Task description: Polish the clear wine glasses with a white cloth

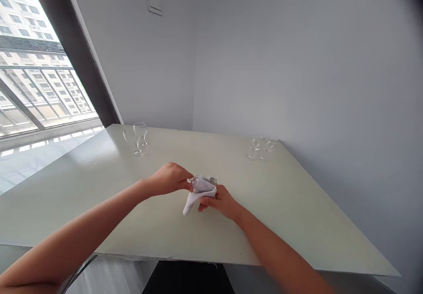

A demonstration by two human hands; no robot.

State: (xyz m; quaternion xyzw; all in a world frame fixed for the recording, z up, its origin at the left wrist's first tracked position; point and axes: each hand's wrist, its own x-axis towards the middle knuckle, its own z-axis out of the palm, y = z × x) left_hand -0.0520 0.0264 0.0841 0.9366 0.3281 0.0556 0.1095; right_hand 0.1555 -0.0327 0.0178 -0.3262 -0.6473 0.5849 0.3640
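Between my two hands, above the middle of the table, is a clear glass partly covered by a white cloth. My left hand pinches the glass at its left end, with the fingertips close together. From the right, my right hand wraps round the cloth and the glass, its thumb on the cloth. One end of the cloth hangs down at the lower left. The cloth hides most of the glass, so its full shape cannot be made out.
Stemmed glasses stand at the table's back left, and more stemmed glasses at the back right. The pale table meets grey walls behind and to the right. A window is at the left.
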